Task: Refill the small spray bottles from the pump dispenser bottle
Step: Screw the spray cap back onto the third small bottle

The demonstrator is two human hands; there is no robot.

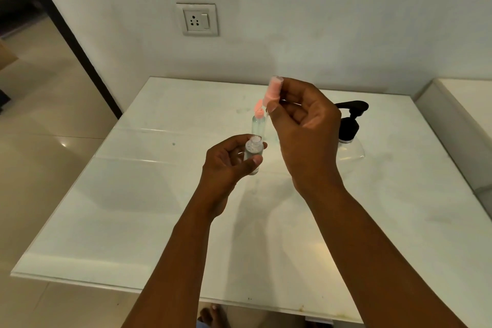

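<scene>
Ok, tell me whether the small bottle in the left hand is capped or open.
Open. The small spray bottle gripped by the left hand shows a bare neck; the right hand holds the pink spray cap above it.

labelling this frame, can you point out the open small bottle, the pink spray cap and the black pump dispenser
open small bottle (254, 148): head view, on its clear shoulder just under the open neck.
pink spray cap (272, 89): head view, on the cap's side above the fingertips.
black pump dispenser (349, 126): head view, on the black collar below the spout.

Home interior, white glass-topped table (133, 221), wall socket (197, 19), tiled floor (48, 120), doorway
</scene>
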